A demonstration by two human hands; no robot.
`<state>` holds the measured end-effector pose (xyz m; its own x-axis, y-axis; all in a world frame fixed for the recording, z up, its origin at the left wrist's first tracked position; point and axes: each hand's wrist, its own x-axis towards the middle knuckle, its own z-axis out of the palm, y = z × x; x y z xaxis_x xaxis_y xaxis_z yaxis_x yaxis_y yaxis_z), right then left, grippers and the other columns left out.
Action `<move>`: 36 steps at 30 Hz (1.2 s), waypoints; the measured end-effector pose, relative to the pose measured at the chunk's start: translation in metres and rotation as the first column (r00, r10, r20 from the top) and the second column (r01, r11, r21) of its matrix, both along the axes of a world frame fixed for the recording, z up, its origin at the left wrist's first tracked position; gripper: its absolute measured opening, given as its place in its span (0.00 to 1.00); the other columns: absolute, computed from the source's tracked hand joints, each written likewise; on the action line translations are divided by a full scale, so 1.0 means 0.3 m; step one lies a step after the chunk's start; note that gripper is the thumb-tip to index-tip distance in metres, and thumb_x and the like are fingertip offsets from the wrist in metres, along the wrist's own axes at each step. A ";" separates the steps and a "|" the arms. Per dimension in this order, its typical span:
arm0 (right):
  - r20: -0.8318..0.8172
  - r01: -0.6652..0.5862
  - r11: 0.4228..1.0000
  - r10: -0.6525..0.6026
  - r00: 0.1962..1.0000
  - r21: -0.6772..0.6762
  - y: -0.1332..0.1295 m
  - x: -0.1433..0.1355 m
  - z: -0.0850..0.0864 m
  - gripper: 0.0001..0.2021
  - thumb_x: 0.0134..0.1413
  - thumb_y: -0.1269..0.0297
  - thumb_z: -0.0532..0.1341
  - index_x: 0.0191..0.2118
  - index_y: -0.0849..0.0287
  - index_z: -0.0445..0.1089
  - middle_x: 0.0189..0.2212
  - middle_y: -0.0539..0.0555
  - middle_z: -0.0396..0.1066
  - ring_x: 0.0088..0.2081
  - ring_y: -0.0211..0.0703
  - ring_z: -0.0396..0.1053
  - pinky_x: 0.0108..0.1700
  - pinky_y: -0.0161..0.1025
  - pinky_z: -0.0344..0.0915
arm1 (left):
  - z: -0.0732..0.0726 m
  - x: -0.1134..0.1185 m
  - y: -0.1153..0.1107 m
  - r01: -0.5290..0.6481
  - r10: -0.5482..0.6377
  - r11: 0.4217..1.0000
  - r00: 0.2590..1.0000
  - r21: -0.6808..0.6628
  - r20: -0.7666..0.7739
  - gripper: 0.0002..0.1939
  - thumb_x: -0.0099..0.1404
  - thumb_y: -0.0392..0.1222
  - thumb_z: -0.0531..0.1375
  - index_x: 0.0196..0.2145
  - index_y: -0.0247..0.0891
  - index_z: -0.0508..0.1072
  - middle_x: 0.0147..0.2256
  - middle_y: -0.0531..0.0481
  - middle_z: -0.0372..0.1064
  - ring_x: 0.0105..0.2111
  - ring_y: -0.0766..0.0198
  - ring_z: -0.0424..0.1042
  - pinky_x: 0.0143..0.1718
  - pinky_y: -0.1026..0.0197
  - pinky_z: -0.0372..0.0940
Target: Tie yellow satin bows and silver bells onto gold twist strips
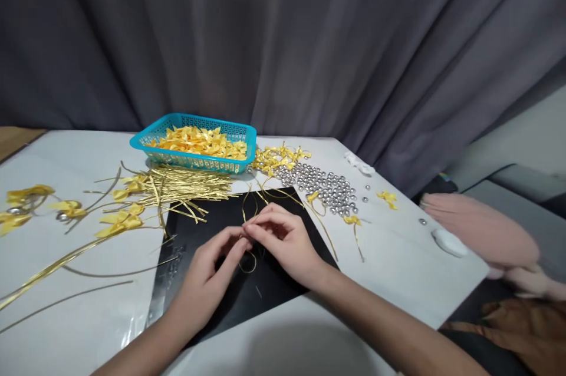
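Above a black mat [274, 299], my left hand [216, 264] and my right hand [283, 237] meet fingertip to fingertip. Both pinch a thin gold cord [248, 270], which loops below the fingers and also shows above them. The exact grip point is hidden behind the fingertips. Beyond the hands lies a pile of gold cords [190, 184]. A scatter of silver beads [327, 187] spreads to the right, with a yellow ribbon bow [352, 220] on a cord near it.
A turquoise basket [194, 158] full of yellow bows stands at the back. Finished-looking bows on cords [121, 221] lie at left. A white computer mouse [448, 243] sits near the right edge. Beyond that edge is a pink plush-like item [477, 228]. A grey curtain [265, 40] hangs behind.
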<state>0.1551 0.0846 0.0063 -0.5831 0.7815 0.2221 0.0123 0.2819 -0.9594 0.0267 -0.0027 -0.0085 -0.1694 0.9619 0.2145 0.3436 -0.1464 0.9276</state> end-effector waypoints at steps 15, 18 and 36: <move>0.481 0.149 0.810 -0.473 0.738 0.568 0.396 0.181 -0.035 0.09 0.50 0.71 0.59 0.35 0.60 0.76 0.37 0.61 0.70 0.45 0.54 0.64 0.50 0.51 0.58 | 0.002 0.001 0.018 -0.032 0.054 0.978 0.993 -0.204 0.103 0.19 0.62 0.54 0.48 0.22 0.39 0.63 0.22 0.54 0.57 0.24 0.64 0.57 0.26 0.64 0.52; 0.487 0.167 0.831 -0.460 0.743 0.531 0.418 0.190 -0.071 0.07 0.49 0.72 0.58 0.29 0.58 0.75 0.35 0.58 0.70 0.42 0.50 0.66 0.49 0.48 0.59 | 0.000 0.000 0.017 -0.025 0.046 0.980 0.994 -0.198 0.101 0.19 0.62 0.53 0.48 0.22 0.39 0.63 0.22 0.54 0.56 0.24 0.64 0.56 0.26 0.64 0.51; -0.089 -0.023 0.808 -0.036 0.995 -0.588 0.112 0.006 -0.024 0.13 0.43 0.64 0.67 0.38 0.60 0.72 0.37 0.54 0.74 0.38 0.36 0.73 0.47 0.35 0.69 | -0.016 -0.009 0.004 -0.088 0.098 0.991 0.989 -0.098 0.108 0.16 0.64 0.48 0.49 0.24 0.38 0.64 0.22 0.55 0.58 0.24 0.66 0.57 0.25 0.65 0.52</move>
<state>0.1569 0.1181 -0.0008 -0.5780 0.7831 -0.2294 -0.0837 -0.3365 -0.9379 0.0239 -0.0017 -0.0133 -0.2767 0.9557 0.0999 0.2450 -0.0304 0.9690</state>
